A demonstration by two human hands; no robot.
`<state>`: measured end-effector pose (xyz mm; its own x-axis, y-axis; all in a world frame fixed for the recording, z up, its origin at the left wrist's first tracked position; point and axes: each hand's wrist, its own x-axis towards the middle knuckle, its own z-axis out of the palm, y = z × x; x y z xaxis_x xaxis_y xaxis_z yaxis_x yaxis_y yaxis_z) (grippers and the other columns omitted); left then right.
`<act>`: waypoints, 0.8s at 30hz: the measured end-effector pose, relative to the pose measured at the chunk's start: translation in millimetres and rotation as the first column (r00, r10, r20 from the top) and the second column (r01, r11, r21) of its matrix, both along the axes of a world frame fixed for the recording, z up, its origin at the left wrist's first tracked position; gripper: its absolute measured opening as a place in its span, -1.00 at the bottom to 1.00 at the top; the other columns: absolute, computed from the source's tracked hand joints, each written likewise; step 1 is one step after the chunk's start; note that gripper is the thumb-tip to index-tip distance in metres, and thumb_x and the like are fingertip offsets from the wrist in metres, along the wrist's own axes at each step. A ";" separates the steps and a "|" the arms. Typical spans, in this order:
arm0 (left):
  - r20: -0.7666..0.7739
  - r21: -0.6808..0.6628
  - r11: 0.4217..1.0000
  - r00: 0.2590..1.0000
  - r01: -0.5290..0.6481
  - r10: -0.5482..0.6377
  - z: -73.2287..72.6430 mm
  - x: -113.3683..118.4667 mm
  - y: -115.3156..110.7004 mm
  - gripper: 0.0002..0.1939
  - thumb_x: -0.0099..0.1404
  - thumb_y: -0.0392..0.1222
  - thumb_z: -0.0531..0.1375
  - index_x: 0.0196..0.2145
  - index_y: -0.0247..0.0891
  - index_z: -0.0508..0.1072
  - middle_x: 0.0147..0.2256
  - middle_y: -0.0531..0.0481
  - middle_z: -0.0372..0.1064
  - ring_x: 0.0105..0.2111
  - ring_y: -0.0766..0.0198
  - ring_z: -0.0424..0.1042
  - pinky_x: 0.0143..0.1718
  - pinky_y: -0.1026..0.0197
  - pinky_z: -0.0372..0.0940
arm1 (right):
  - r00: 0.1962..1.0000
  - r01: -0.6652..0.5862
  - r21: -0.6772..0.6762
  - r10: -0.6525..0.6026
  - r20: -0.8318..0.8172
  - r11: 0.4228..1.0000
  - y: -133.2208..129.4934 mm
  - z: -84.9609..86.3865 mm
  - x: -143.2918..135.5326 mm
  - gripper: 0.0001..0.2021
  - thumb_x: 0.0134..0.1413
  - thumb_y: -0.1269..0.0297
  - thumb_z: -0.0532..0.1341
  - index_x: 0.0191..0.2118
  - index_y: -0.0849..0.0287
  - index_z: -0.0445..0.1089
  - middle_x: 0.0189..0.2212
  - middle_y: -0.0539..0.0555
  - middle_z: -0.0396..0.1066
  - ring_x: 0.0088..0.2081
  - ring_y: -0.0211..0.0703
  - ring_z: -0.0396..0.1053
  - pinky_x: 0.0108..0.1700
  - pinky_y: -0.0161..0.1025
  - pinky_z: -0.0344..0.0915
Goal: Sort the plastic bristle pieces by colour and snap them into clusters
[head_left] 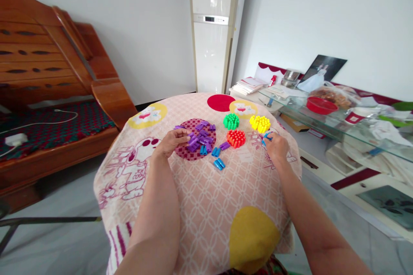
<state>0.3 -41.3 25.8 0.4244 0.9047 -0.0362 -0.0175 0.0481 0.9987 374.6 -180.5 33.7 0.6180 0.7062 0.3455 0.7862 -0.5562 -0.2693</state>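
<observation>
My left hand (173,142) is closed in a pinch at the left side of a loose heap of purple pieces (202,136), its fingertips on a purple piece. My right hand (275,146) pinches small blue pieces, just below the yellow cluster (260,123). Between my hands stand a green cluster (231,121) and a red cluster (236,138), each made of many upright pieces. Several blue pieces (219,163) lie near the purple heap, and a single purple piece (224,145) lies left of the red cluster.
A patterned cloth (206,197) covers the round table. To the left stands a wooden bench (48,137). On the right, a glass shelf (361,124) holds a red bowl (322,105), a paper cup (355,115) and papers. A white cabinet-like unit (211,51) stands behind.
</observation>
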 end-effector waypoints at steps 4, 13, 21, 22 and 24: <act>0.018 -0.020 1.000 1.000 0.005 -0.005 -0.6 0.2 0.0 -0.53 -0.22 -0.05 0.51 -0.34 -0.32 0.55 -0.40 0.00 0.48 -0.43 0.32 0.44 -0.31 0.24 0.41 | 0.983 -0.183 0.037 0.183 -0.007 0.982 3.9 2.7 -29.4 -0.75 0.17 0.26 0.16 -0.15 0.19 0.56 -0.28 0.18 0.58 -0.25 -0.05 0.48 -0.24 -0.25 0.24; -0.015 0.029 0.983 0.983 -0.184 0.184 -11.3 -14.5 5.7 -0.51 -0.17 0.02 0.46 -0.29 -0.31 0.59 -0.36 -0.05 0.53 -0.39 0.25 0.47 -0.39 0.25 0.40 | 0.776 -0.631 -0.137 0.615 -0.142 0.764 17.5 7.7 -121.5 -0.77 0.22 0.26 0.15 -0.20 0.12 0.57 -0.28 0.09 0.58 -0.21 -0.14 0.48 -0.22 -0.31 0.23; -0.087 0.018 0.978 0.974 -0.208 0.208 -15.0 -13.3 6.9 -0.54 -0.18 0.02 0.44 -0.32 -0.30 0.60 -0.36 -0.04 0.54 -0.42 0.26 0.45 -0.45 0.27 0.37 | 0.764 -0.643 -0.239 0.628 -0.148 0.727 31.8 -11.3 -148.2 -0.65 0.22 0.02 0.15 -0.12 0.16 0.52 -0.23 0.19 0.56 -0.15 -0.04 0.49 -0.19 -0.25 0.27; -0.091 0.017 0.978 0.974 -0.208 0.209 -14.5 -13.2 6.5 -0.53 -0.18 0.02 0.43 -0.31 -0.30 0.60 -0.36 -0.04 0.54 -0.43 0.27 0.45 -0.45 0.27 0.36 | 0.764 -0.644 -0.222 0.625 -0.159 0.732 32.7 -12.7 -148.2 -0.67 0.21 0.03 0.17 -0.13 0.16 0.51 -0.24 0.18 0.56 -0.16 -0.04 0.49 -0.19 -0.25 0.27; -0.097 0.018 0.977 0.972 -0.211 0.212 -13.9 -13.4 6.3 -0.52 -0.18 0.03 0.43 -0.30 -0.30 0.60 -0.35 -0.04 0.54 -0.44 0.28 0.44 -0.44 0.27 0.36 | 0.766 -0.640 -0.158 0.608 -0.210 0.752 33.0 -13.9 -147.2 -0.72 0.13 0.08 0.24 -0.15 0.16 0.50 -0.27 0.14 0.56 -0.20 -0.07 0.48 -0.22 -0.27 0.26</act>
